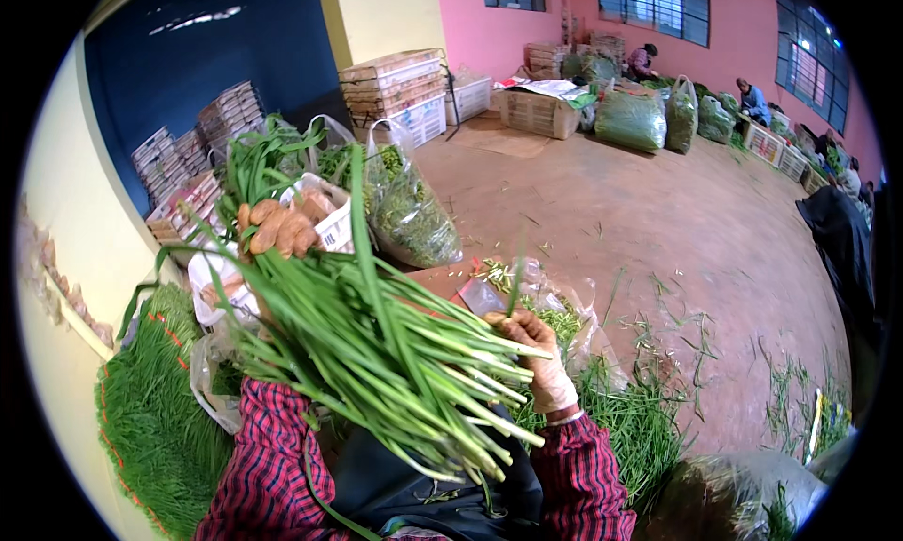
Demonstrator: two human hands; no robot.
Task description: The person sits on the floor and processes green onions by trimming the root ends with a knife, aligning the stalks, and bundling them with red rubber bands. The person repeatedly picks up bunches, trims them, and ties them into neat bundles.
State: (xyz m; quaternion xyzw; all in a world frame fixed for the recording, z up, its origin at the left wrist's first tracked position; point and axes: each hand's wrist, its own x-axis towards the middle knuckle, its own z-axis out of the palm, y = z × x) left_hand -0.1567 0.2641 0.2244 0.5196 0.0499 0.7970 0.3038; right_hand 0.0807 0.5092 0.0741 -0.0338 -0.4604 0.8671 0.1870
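Note:
A loose bunch of long green garlic chives (395,336) lies across in front of me, its pale stem ends pointing right. My left hand (276,229), in a soiled glove, is wrapped around the bunch at its leafy side. At the stem ends is my right hand (532,354), also gloved, with the thumb and fingers pinched around a thin green leaf (518,283). Under the stems, a clear plastic bag (582,322) holds short cut green pieces. Both sleeves are red and dark plaid.
Tied green bundles (152,400) lie at the left by the wall. A filled clear bag (413,206) stands ahead, near stacked crates (395,89). Loose greens (635,421) litter the floor at the right. Several people sit farther off among large bags (631,121) of greens.

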